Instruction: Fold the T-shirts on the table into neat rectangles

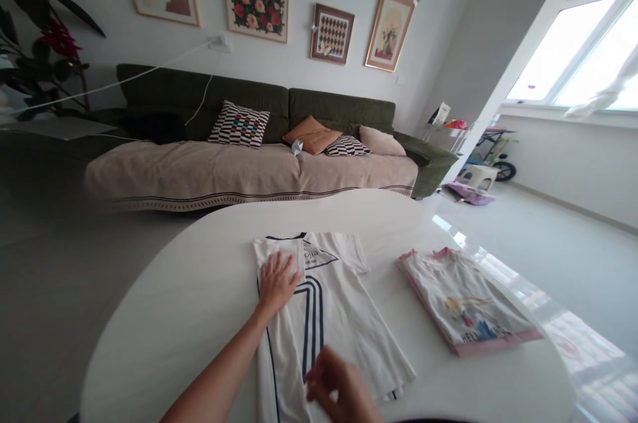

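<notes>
A white short-sleeved T-shirt (343, 303) with navy stripes and lettering lies on the table, its left side folded inward over the front. My left hand (278, 282) rests flat on the folded part near the collar, fingers spread. Over the lower part of the shirt is my right hand (339, 383), blurred by motion with its fingers curled. Whether it touches the cloth, or has anything in it, I cannot make out.
The white table (199, 277) has a rounded edge. On its right lies a folded white shirt with pink trim (473, 303) and a printed picture. Behind stands a green sofa (339, 107) with several cushions and a beige cover (239, 173).
</notes>
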`<move>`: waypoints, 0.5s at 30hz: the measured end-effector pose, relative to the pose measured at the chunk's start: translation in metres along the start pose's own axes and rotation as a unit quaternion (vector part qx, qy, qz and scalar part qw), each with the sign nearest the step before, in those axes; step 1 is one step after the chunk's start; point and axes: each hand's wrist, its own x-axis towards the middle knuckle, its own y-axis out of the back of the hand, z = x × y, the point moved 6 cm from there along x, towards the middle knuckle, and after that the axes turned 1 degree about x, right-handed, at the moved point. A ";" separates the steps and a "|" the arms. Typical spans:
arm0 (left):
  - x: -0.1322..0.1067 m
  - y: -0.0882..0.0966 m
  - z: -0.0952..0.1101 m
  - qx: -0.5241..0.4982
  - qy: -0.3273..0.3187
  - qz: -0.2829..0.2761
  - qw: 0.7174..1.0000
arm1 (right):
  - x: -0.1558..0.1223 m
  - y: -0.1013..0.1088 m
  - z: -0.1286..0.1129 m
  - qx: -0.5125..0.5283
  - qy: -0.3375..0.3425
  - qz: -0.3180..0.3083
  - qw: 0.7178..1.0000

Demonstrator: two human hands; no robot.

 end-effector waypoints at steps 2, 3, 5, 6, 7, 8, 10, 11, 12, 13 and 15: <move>-0.001 0.001 -0.001 -0.007 0.002 0.008 1.000 | 0.036 0.069 0.031 -0.041 -0.085 0.103 0.990; -0.001 0.002 -0.001 -0.010 0.002 0.011 1.000 | 0.055 0.097 0.046 -0.055 -0.110 0.130 0.984; -0.002 0.003 -0.001 -0.015 0.003 0.018 1.000 | 0.089 0.140 0.077 -0.076 -0.172 0.177 0.966; -0.002 0.004 -0.001 -0.017 0.003 0.021 1.000 | 0.103 0.153 0.090 -0.083 -0.200 0.198 0.956; -0.003 0.004 -0.001 -0.018 0.002 0.023 1.000 | 0.114 0.160 0.102 -0.088 -0.227 0.214 0.946; -0.003 0.004 -0.001 -0.020 0.002 0.026 0.999 | 0.124 0.163 0.112 -0.089 -0.252 0.225 0.937; -0.003 0.004 -0.002 -0.023 0.001 0.030 0.999 | 0.139 0.158 0.126 -0.082 -0.291 0.230 0.925; -0.003 0.004 -0.002 -0.025 0.001 0.031 0.999 | 0.145 0.152 0.131 -0.074 -0.305 0.227 0.922; -0.003 0.003 -0.002 -0.027 0.002 0.032 0.999 | 0.151 0.147 0.135 -0.063 -0.316 0.220 0.921; -0.004 0.002 -0.003 -0.029 0.002 0.032 0.999 | 0.157 0.142 0.138 -0.049 -0.325 0.212 0.921; -0.004 0.001 -0.003 -0.032 0.004 0.031 0.999 | 0.167 0.137 0.143 -0.010 -0.334 0.193 0.922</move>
